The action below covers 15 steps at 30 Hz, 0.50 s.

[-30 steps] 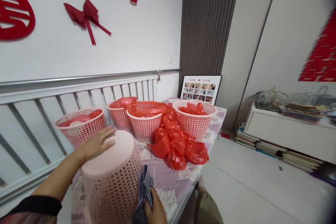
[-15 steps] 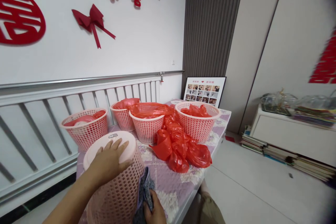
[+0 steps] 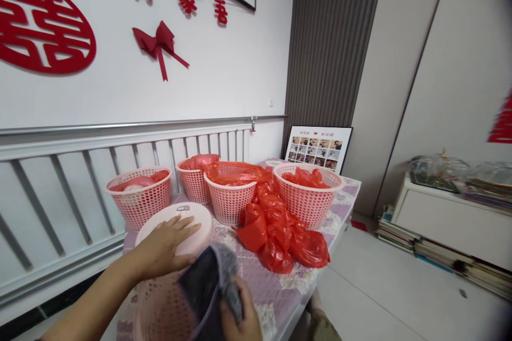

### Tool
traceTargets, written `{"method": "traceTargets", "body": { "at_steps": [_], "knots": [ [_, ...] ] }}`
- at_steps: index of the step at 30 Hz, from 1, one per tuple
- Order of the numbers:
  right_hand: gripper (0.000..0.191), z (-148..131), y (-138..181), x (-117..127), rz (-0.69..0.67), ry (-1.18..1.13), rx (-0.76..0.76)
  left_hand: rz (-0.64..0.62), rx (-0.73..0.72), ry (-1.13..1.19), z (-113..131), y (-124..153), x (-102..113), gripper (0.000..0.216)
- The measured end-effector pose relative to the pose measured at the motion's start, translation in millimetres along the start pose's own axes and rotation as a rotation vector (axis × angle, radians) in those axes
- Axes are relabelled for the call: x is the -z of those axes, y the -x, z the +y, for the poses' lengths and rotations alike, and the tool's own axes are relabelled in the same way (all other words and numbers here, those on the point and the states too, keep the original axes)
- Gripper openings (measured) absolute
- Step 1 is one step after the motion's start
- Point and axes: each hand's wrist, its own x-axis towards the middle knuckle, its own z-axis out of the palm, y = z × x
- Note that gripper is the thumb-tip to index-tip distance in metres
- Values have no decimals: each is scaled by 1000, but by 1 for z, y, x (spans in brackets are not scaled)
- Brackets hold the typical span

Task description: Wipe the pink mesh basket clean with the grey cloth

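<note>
A pink perforated plastic basket [image 3: 160,303] stands upside down at the table's near left, its solid base on top. My left hand [image 3: 170,240] lies on that base with the fingers spread. In my right hand [image 3: 242,311] is a dark grey cloth [image 3: 206,282], gripped at its right side. The cloth hangs in front of the basket's right wall; whether it touches the wall I cannot tell. Behind are more pink baskets [image 3: 140,205] holding red plastic bags. A heap of red plastic bags [image 3: 276,240] lies on the table to the right.
A floral purple cloth covers the table [image 3: 296,282]. Along the wall runs a white radiator [image 3: 80,186]. A framed photo board [image 3: 320,146] stands behind the table. To the right is a low white cabinet [image 3: 448,213] with books beside it.
My right hand has raised the cloth and moved it slightly right, so it spreads wider before the basket. My left hand stays on the base. The view has shifted a little.
</note>
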Motion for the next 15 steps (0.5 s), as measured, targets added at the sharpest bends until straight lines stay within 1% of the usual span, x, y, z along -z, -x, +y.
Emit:
{"method": "traceTargets", "body": {
  "at_steps": [2,3,5,7,9,11,13,15],
  "knots": [
    [49,-40,-30,12,88,20,92,-27,-8,1,-2,4,3,78],
    [50,-59,-46,13,97,31,133,-33,-7,3,-2,5,4,79],
    [50,-88,-77,5,81,41,233,-32,-4,8,-1,6,5,80],
    [49,-100,-105,-13,19,56,326,-21,-5,10,0,5,4,79],
    [48,-92,-128,-32,-70,30,334,-2,-6,12,-1,4,2,79],
    [48,-70,-143,-44,-131,-27,261,18,-6,21,-2,4,0,78],
    [49,-40,-148,-46,-145,-74,165,35,-9,34,-2,4,-1,77],
    [52,-8,-141,-38,-135,-78,85,49,-12,39,-3,5,-2,76]
  ]
}}
